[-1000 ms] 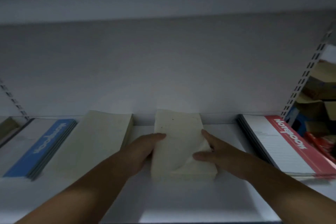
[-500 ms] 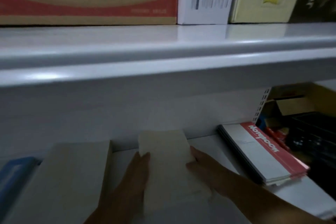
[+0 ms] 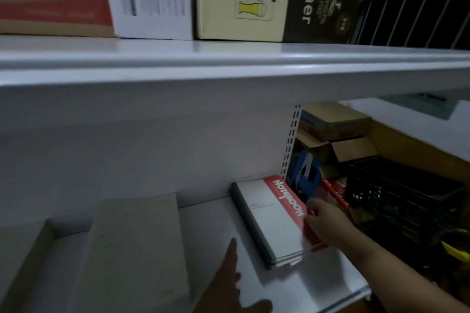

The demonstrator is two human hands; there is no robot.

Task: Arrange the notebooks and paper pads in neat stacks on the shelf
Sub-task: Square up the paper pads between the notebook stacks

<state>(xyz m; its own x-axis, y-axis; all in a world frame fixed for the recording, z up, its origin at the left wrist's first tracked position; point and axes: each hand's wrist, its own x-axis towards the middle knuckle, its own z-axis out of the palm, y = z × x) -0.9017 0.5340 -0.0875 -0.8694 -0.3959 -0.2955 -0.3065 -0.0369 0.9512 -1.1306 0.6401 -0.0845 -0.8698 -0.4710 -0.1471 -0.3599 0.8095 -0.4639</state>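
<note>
Fingers of the right hand curl over the red right-hand edge of the notebooks and grip it. The left hand hovers near the shelf front with forefinger straight and thumb spread, holding nothing.

Widest of all is the long white metal shelf board, which carries everything. Left of centre on it sits the thick stack of plain cream paper pads. Its edges look flush and it lies square to the back wall, so I judge it finished.

Farther left, partly cut off by the frame, a lower stack of cream pads lies just beside it. It also looks tidy, though little of it shows.

Smallest, at the shelf's right end, is the stack of white-and-red notebooks with dark spines, set apart from the cream stacks. The layers at its near end look stepped rather than flush, though blur makes this uncertain. Squaring this stack seems to be the step in hand, and probably among the last ones left.
</note>
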